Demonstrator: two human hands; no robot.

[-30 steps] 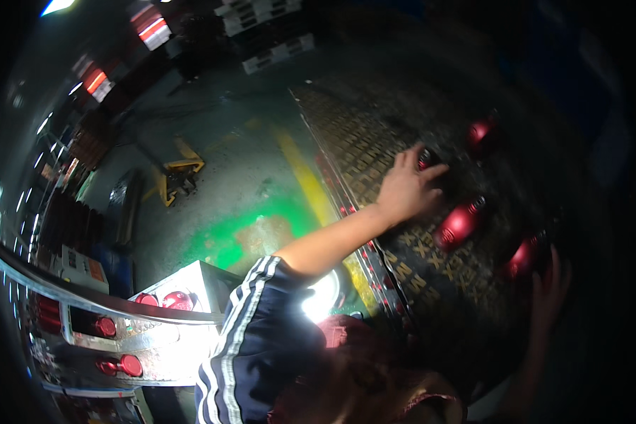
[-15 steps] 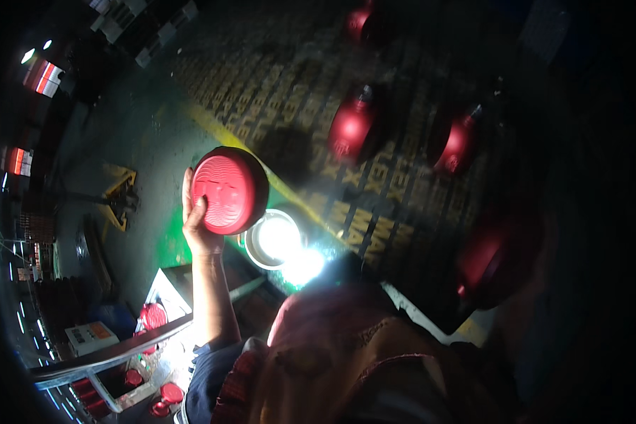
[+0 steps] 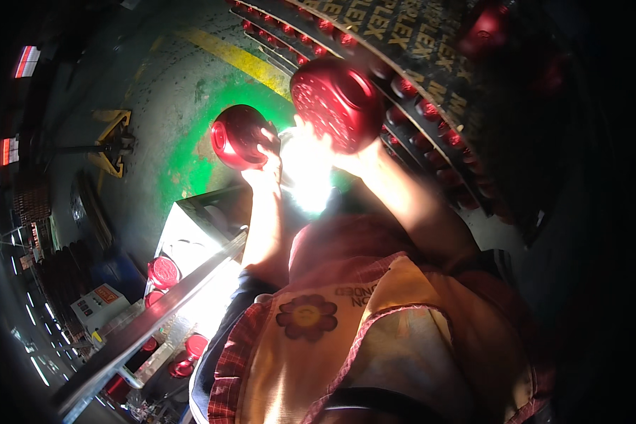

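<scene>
My left hand (image 3: 265, 159) grips a smaller, glossy red round bowl-like piece (image 3: 237, 138) by its right edge, with the fingers curled over the rim. A raised ring shows on that piece's left side. In my right hand (image 3: 343, 152) is a larger red round bowl-like piece (image 3: 325, 106), held from below and tilted, with bright specks and a ring on its surface. The two pieces are apart, side by side. A strong white glare (image 3: 307, 169) between my hands hides what lies there.
On the right, stacked boards (image 3: 417, 42) carry many small red pieces (image 3: 427, 109) in layers. A yellow-framed pallet jack (image 3: 113, 141) stands at left. Lower left, a metal rail (image 3: 155, 311) runs past more red pieces (image 3: 164, 272) and a white control box (image 3: 99, 307).
My right hand has come from the far right to the middle with the larger red piece. My left hand has shifted right and up, its red piece turned. The view has swung over the stacked boards.
</scene>
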